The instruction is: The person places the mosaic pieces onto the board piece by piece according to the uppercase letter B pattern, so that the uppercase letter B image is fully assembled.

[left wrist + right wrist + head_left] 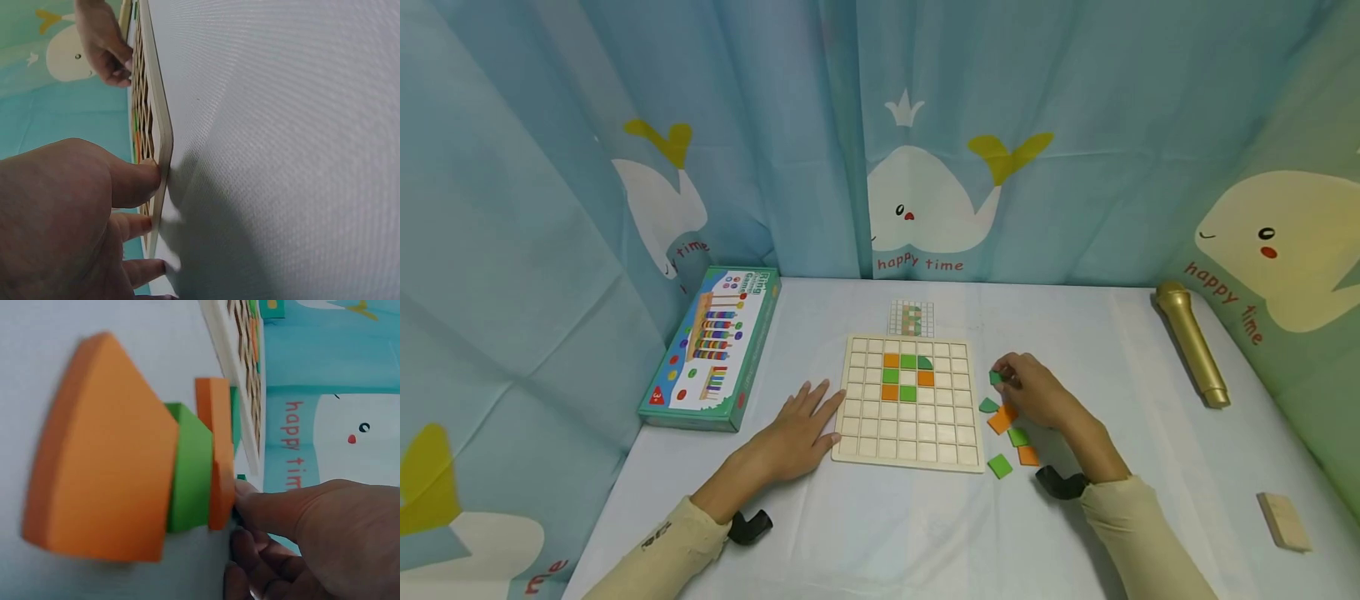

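Observation:
A pale wooden grid board (907,433) lies flat on the table. Near its upper middle, orange and green square tiles form a ring with one dark green round-edged tile (925,363) at the upper right corner. My left hand (797,433) has its fingers spread and touches the board's left edge; the left wrist view shows the thumb (137,181) against the rim. Right of the board, my right hand (1037,392) pinches a small dark green tile (996,377) between thumb and fingers, low over the table. Fingers partly cover that tile, so its full shape is hidden.
Loose tiles lie below my right hand: a dark green one (988,406), orange ones (1028,456) and green ones (1000,466). A pattern card (896,320) sits behind the board. A game box (711,350) is left, a gold microphone (1193,346) and wooden block (1284,522) right.

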### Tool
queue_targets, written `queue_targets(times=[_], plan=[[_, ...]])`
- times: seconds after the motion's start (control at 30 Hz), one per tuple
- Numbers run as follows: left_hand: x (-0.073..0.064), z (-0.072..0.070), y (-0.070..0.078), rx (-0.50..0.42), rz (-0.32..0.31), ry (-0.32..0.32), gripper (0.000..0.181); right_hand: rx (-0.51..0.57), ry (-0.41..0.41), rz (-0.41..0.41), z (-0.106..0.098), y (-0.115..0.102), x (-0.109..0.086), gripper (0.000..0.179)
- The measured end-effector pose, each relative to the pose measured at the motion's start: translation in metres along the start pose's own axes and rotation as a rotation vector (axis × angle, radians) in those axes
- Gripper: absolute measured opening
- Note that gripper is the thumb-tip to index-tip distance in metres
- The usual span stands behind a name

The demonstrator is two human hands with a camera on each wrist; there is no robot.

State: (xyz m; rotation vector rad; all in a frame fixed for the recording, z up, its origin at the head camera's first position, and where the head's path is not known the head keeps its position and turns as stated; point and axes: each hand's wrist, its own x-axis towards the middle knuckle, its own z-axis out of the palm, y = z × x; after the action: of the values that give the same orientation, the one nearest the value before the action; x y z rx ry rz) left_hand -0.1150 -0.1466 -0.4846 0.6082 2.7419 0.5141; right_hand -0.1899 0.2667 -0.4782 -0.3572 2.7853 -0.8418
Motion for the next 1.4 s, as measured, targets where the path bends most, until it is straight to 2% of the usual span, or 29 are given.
queue_targets(times=[0.23, 0.33, 0.47, 0.57, 0.73, 0.97, 1.13, 1.27, 1.4], plan=[[0.000, 0.000, -0.001, -0.001, 0.002, -0.003, 0.065, -0.010, -0.009, 0.028, 0.001, -0.006, 0.001, 0.030], [0.000, 0.000, -0.001, 0.000, 0.006, 0.000, 0.065, -0.005, -0.037, 0.019, -0.003, -0.007, -0.001, 0.036], [0.000, 0.000, -0.001, -0.002, 0.008, -0.002, 0.066, -0.006, -0.060, -0.002, -0.009, -0.007, -0.003, 0.034], [0.001, 0.000, -0.001, 0.000, 0.008, -0.001, 0.066, -0.016, -0.048, -0.005, -0.011, -0.005, -0.003, 0.030], [0.001, 0.000, -0.002, 0.001, 0.013, 0.003, 0.065, -0.039, -0.016, 0.018, -0.011, -0.003, -0.003, 0.037], [-0.001, -0.001, -0.001, -0.007, 0.008, 0.000, 0.065, -0.039, 0.003, -0.013, -0.008, -0.006, -0.003, 0.030], [-0.001, -0.002, 0.000, -0.010, 0.010, 0.001, 0.065, -0.060, 0.011, 0.022, -0.004, -0.012, -0.001, 0.030], [0.000, -0.001, -0.001, -0.006, 0.015, 0.005, 0.065, -0.057, 0.021, 0.039, -0.002, -0.013, 0.000, 0.031], [0.000, -0.001, -0.001, -0.010, 0.015, 0.007, 0.065, -0.035, 0.048, 0.019, 0.001, -0.012, -0.002, 0.033]])
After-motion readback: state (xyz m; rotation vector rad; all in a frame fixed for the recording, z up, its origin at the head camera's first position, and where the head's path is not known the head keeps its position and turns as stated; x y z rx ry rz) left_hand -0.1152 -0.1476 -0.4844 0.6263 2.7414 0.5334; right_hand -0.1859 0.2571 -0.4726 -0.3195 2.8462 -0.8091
